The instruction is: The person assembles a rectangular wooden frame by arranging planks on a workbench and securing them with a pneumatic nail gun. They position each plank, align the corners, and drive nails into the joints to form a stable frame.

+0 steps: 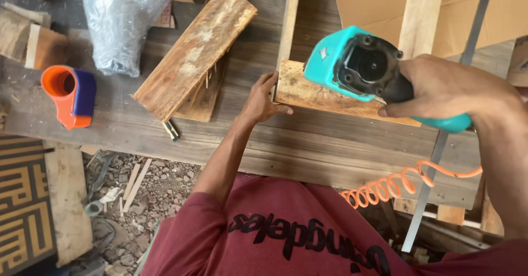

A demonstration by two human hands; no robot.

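Note:
My right hand grips a turquoise and black pneumatic nail gun, held up close to the camera above a rough wooden plank piece. An orange coiled air hose hangs from the tool. My left hand presses on the left end of that plank piece, thumb along its lower edge, where it meets an upright pale wooden strip. The plank rests on a dark wooden workbench.
A stack of rough boards with nails sticking out lies left of my left hand. An orange and purple tape dispenser and a clear plastic bag sit farther left. Cardboard leans at the back. Gravel and wood scraps cover the ground below.

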